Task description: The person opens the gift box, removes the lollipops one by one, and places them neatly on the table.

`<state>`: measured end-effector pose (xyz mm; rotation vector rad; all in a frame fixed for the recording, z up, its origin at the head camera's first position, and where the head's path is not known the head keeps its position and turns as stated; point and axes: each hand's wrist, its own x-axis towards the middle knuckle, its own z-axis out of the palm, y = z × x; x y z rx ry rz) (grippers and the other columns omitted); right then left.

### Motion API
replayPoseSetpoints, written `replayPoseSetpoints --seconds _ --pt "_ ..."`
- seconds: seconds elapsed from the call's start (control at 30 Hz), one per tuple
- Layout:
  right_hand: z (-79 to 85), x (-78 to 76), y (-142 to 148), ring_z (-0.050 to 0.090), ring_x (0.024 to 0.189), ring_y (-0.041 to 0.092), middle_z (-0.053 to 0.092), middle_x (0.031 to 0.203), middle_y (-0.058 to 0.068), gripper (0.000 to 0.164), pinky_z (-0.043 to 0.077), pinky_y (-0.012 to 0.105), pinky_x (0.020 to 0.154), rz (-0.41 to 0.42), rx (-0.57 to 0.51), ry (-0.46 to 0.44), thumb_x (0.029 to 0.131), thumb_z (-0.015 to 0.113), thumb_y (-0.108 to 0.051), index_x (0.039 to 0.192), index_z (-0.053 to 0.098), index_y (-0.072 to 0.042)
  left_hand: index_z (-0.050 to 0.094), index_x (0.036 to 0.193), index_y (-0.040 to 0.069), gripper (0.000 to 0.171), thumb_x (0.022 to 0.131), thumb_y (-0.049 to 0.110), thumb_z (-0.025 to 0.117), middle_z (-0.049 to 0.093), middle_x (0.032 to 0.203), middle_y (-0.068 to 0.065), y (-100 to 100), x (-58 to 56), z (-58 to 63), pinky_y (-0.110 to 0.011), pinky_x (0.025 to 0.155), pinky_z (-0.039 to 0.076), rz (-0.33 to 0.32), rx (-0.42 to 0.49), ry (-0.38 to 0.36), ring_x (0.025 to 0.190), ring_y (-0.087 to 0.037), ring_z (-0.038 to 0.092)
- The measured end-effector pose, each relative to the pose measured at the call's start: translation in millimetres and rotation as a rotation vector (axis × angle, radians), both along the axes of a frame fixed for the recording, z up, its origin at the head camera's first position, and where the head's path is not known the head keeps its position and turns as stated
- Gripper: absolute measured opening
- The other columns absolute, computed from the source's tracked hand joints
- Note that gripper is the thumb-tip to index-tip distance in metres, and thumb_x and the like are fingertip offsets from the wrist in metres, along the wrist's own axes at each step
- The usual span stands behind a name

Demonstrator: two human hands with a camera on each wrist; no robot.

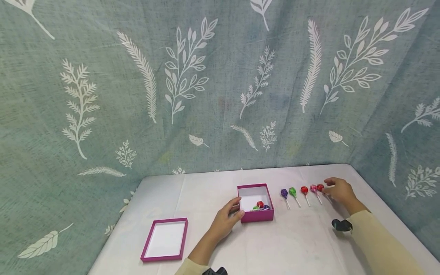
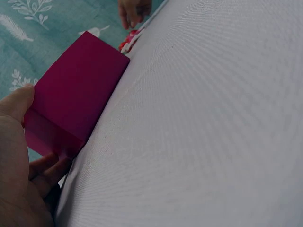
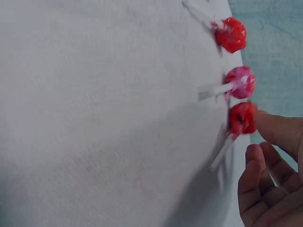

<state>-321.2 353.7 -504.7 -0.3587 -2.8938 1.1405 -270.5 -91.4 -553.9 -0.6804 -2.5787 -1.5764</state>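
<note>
A magenta box (image 1: 257,217) with a white inside stands on the table, holding several lollipops (image 1: 260,204). My left hand (image 1: 225,217) holds its front left corner, thumb and fingers touching the walls. To the right of the box lies a row of lollipops: purple (image 1: 284,193), green (image 1: 292,191), red (image 1: 304,190), pink (image 1: 313,188) and a second red one (image 1: 320,187) at the right end. My right hand (image 1: 340,193) is at that last red lollipop. In the right wrist view its thumb (image 3: 279,130) meets the wrapper, while the other fingers stay apart from it.
A shallow magenta lid (image 1: 164,258) with a white inside lies at the left of the table (image 1: 295,244). Behind the table's back edge hangs a green curtain (image 1: 220,95) with white leaf patterns.
</note>
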Motion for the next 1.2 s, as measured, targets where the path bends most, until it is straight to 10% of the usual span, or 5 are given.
replayPoseSetpoints --seconds 0.3,1.2 --pt "10.7 6.3 -7 0.050 0.112 0.048 0.055 0.123 0.032 0.044 0.042 0.060 0.091 0.088 0.036 0.089 0.088 0.070 -0.010 0.125 0.056 0.010 0.044 0.146 0.016 0.057 0.096 0.040 0.059 0.052 0.141 -0.008 -1 -1.3 -2.1 -0.054 0.102 0.040 0.009 -0.009 0.000 0.122 -0.023 0.055" --pt "49.4 34.6 -93 0.067 0.089 0.028 0.064 0.110 0.017 0.034 0.058 0.036 0.071 0.312 -0.140 0.153 0.093 0.066 -0.016 0.123 0.061 0.001 0.043 0.147 0.017 0.058 0.097 0.039 0.059 0.051 0.142 -0.008 0 -0.2 0.2 -0.052 0.103 0.039 0.003 -0.012 -0.008 0.123 -0.022 0.054"
